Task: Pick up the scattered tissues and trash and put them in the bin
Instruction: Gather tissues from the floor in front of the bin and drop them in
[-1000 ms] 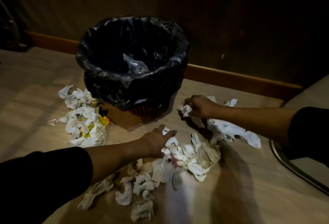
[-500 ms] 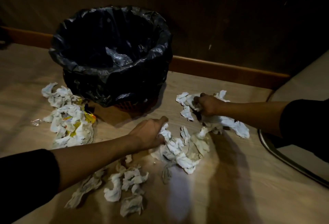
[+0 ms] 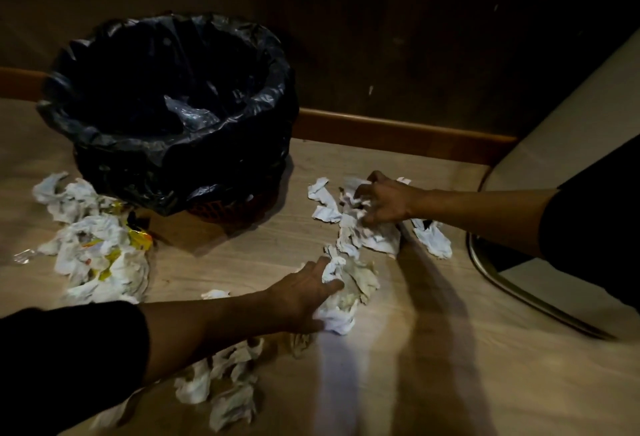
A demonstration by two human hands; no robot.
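Crumpled white tissues (image 3: 360, 283) litter the floor (image 3: 450, 349), mid-frame. The left hand (image 3: 304, 292) and right hand (image 3: 386, 202) each seemingly half-curl around a clump.

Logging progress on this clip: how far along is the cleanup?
Early. The bin shows only a clear plastic scrap inside. Left hand and right hand each grip tissues from the middle pile. The pile with yellow wrappers and near tissues remain.
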